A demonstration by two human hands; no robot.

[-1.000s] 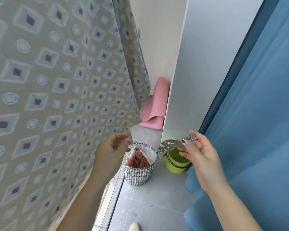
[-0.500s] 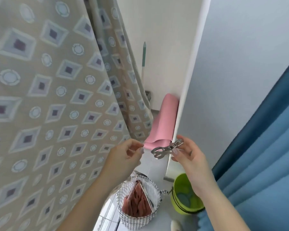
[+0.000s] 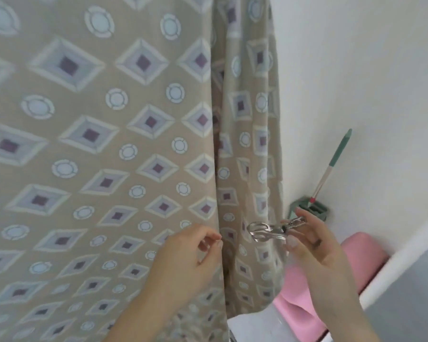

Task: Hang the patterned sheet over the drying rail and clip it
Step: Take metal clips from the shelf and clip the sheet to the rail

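The patterned sheet (image 3: pixel 124 149), beige with diamonds and circles, hangs down and fills the left and middle of the head view; its top and the drying rail are out of frame. My right hand (image 3: pixel 314 245) pinches a shiny metal clip (image 3: pixel 269 230) by its handles, jaws pointing left toward a fold of the sheet. My left hand (image 3: pixel 190 257) is beside the sheet's vertical edge, thumb and forefinger curled close together; whether they pinch the fabric is unclear.
A white wall is on the right. A green-handled mop (image 3: pixel 331 169) leans against it with its green base (image 3: pixel 309 208) behind my right hand. A pink mat (image 3: pixel 336 287) stands rolled at the lower right, beside a grey panel (image 3: pixel 418 292).
The view has tilted upward; the basket and green bucket on the floor have dropped out of sight. Both hands have risen, and the clip is now in front of the sheet's fold.
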